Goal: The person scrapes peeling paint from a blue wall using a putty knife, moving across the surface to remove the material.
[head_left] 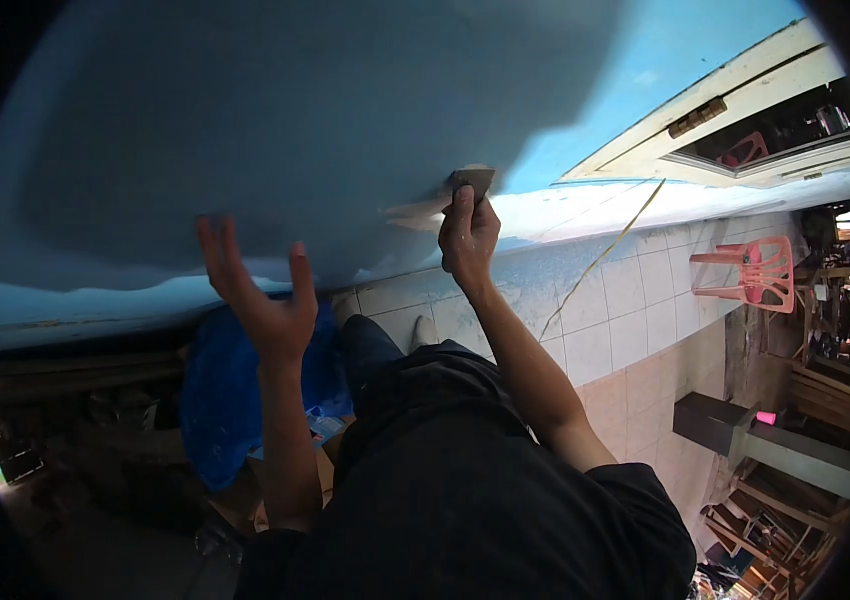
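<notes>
The left hand (263,310), slightly blurred, spreads its fingers before the wall (295,120); whether it touches cannot be told. To its right, the right hand (469,238) pinches a scraper (478,178) under its thumb, the part inside the grip hidden. The scraper looks flat, dark and squarish; the blue wall is largely darkened. Far right stands a pink chair (783,272).

One head-worn camera is looking down past the wearer's black shirt (445,490) and forward at the close blue-grey wall (295,130), whose lower edge is crossing mid-view beside the tiled floor (625,290).
</notes>
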A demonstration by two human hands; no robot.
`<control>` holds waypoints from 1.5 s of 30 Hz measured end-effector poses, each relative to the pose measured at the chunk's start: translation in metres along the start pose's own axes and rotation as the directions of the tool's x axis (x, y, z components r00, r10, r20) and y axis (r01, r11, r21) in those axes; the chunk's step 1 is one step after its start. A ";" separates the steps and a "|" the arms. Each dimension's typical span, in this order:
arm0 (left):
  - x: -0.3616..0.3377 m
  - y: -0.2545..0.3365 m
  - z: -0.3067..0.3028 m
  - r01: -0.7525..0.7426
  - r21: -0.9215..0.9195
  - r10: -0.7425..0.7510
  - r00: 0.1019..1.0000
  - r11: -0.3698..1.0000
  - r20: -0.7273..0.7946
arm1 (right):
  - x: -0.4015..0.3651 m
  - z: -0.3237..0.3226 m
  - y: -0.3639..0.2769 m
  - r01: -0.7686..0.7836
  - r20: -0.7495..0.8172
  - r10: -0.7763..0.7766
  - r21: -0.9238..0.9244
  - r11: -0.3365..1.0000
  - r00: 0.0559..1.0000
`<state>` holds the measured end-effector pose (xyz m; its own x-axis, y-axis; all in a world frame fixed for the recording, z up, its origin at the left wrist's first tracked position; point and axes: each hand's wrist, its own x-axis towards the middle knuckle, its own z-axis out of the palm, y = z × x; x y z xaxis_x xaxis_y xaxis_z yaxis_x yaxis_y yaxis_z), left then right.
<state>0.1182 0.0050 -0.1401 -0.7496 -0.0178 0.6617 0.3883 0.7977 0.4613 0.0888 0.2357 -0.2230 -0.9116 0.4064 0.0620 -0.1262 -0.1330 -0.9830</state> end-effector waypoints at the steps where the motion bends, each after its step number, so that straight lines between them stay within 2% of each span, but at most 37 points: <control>1: 0.002 0.000 -0.002 -0.025 -0.023 0.024 0.999 0.999 -0.043 | 0.002 -0.002 0.009 0.025 -0.003 -0.025 0.001 1.000 1.000; 5: 0.004 0.002 -0.007 -0.010 -0.105 0.001 0.997 0.994 -0.079 | -0.007 -0.004 0.053 0.085 -0.065 -0.090 -0.078 0.993 0.994; 8: 0.003 -0.003 -0.010 -0.007 -0.185 -0.002 0.999 0.983 -0.047 | -0.007 0.003 0.038 0.053 -0.056 -0.052 0.012 0.999 0.997; 11: 0.000 -0.005 -0.010 -0.004 -0.219 0.000 1.000 0.976 -0.019 | 0.000 0.010 0.005 0.085 -0.040 -0.082 0.074 0.994 0.996; 13: -0.002 -0.010 -0.007 -0.055 -0.226 0.047 0.998 0.972 -0.043 | -0.004 0.004 0.015 0.039 -0.039 -0.039 0.019 0.999 0.998; 14: -0.002 -0.010 -0.006 -0.034 -0.240 0.028 0.999 0.970 -0.029 | -0.005 0.001 0.021 0.025 -0.037 -0.025 -0.008 1.000 0.999; 17: 0.000 -0.010 -0.010 -0.023 -0.262 0.020 1.000 0.965 -0.013 | -0.011 0.002 0.050 -0.017 -0.083 0.020 0.036 0.999 0.996; 23: 0.007 -0.012 -0.018 -0.065 -0.244 0.060 0.998 0.968 -0.026 | -0.003 0.011 -0.002 -0.002 -0.011 0.004 0.137 0.991 1.000; 24: 0.010 -0.013 -0.019 -0.083 -0.247 0.076 0.996 0.965 -0.038 | -0.001 0.012 -0.004 0.004 0.000 -0.004 0.167 0.986 1.000; 27: 0.021 -0.014 -0.024 -0.129 -0.280 0.119 0.991 0.951 -0.053 | -0.012 0.013 0.028 -0.040 -0.099 0.050 0.099 0.994 0.994; 30: 0.040 -0.015 -0.031 -0.179 -0.348 0.173 0.984 0.920 -0.048 | -0.014 0.022 0.015 -0.049 -0.135 0.069 0.147 0.988 0.988; 33: 0.055 -0.018 -0.043 -0.175 -0.443 0.200 0.980 0.879 0.010 | -0.016 0.028 -0.032 -0.181 -0.087 0.215 0.296 0.938 0.973; 35: 0.067 -0.022 -0.048 -0.173 -0.517 0.227 0.973 0.838 0.043 | -0.018 0.033 -0.046 -0.208 -0.071 0.252 0.376 0.903 0.965; 38: 0.089 -0.022 -0.055 -0.185 -0.631 0.349 0.926 0.754 0.145 | -0.026 0.050 -0.045 -0.269 -0.131 0.341 0.387 0.882 0.931; 39: 0.096 -0.023 -0.055 -0.203 -0.650 0.393 0.906 0.733 0.160 | -0.028 0.053 -0.047 -0.304 -0.108 0.392 0.458 0.835 0.914; 43: 0.111 -0.030 -0.051 -0.218 -0.730 0.515 0.832 0.647 0.208 | -0.021 0.051 -0.058 -0.266 -0.085 0.371 0.553 0.789 0.925; 45: 0.115 -0.032 -0.049 -0.199 -0.758 0.543 0.807 0.621 0.233 | -0.012 0.046 -0.080 -0.242 -0.125 0.389 0.601 0.762 0.913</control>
<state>0.0460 -0.0519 -0.0503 -0.5187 0.5594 0.6466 0.7969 0.0423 0.6027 0.0919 0.2001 -0.1372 -0.8321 0.4325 -0.3472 -0.1108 -0.7431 -0.6600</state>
